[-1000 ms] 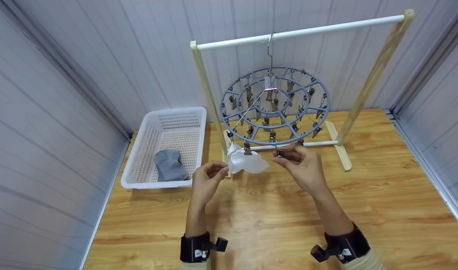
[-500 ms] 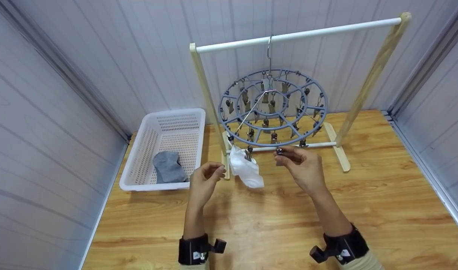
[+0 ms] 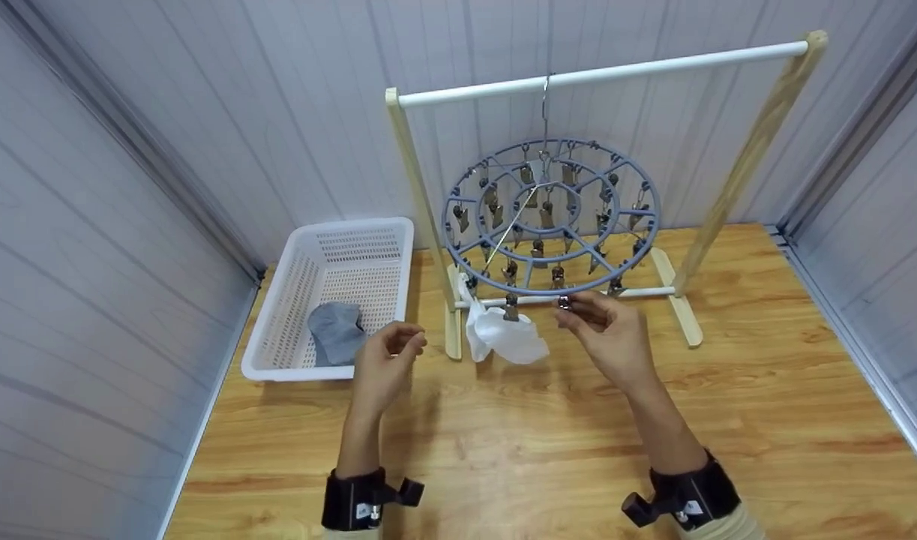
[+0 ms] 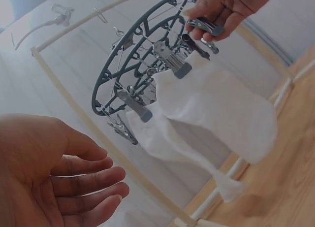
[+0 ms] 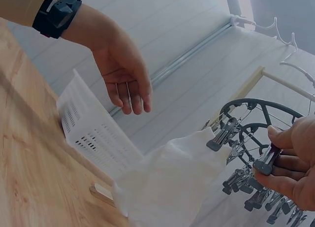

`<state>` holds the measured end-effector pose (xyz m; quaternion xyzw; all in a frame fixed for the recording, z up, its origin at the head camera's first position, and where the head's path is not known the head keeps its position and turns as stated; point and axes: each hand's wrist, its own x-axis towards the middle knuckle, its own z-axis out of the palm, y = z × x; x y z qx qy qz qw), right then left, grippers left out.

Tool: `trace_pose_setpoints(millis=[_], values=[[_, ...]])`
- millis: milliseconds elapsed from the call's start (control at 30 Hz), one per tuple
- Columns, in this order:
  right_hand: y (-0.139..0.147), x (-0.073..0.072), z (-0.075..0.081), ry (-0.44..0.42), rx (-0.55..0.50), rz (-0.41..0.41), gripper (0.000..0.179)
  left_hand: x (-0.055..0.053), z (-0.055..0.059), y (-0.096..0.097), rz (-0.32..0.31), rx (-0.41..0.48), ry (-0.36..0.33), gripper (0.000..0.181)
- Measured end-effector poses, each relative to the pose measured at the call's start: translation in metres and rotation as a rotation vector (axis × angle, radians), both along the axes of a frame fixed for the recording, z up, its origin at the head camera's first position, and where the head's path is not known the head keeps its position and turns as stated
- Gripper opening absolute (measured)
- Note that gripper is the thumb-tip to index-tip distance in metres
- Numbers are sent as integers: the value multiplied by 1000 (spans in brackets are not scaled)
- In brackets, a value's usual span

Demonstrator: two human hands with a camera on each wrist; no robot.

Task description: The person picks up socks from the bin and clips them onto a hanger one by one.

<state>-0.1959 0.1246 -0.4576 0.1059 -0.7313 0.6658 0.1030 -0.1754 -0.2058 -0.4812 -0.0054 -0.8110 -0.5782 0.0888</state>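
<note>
My right hand (image 3: pixel 615 341) pinches a metal clip (image 5: pixel 267 159) at the front rim of a round blue-grey clip hanger (image 3: pixel 533 292). Just left of that hand, a white sock (image 4: pixel 216 104) hangs from a clip on the hanger. Another white sock (image 4: pixel 162 133) hangs beside it from its own clip. My left hand (image 3: pixel 379 371) hovers near the basket's front right corner, fingers loosely bent and holding nothing. Inside the white plastic basket (image 3: pixel 250 364) lies a grey bundle of fabric, probably socks (image 3: pixel 337 330).
A stand with wooden posts (image 3: pixel 758 157) and a white top bar (image 3: pixel 653 69) carries the hanger by its hook. Several unused clips dangle from the rings. Pale panel walls (image 3: pixel 91 300) enclose the wood-grain surface (image 3: pixel 518 465) on the sides and back.
My left hand has moved away from the white socks, left toward the basket. The socks swing under their clips. My right hand stays at the hanger rim with the clip.
</note>
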Motion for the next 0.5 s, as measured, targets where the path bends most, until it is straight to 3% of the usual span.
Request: trace_pose_setpoints(millis=[200, 500], values=[[2, 2, 3, -38, 7, 2, 25, -2, 20, -9, 8, -159, 14, 9], [1, 2, 3, -47, -82, 44, 28, -14, 49, -21, 29, -328, -50, 11]])
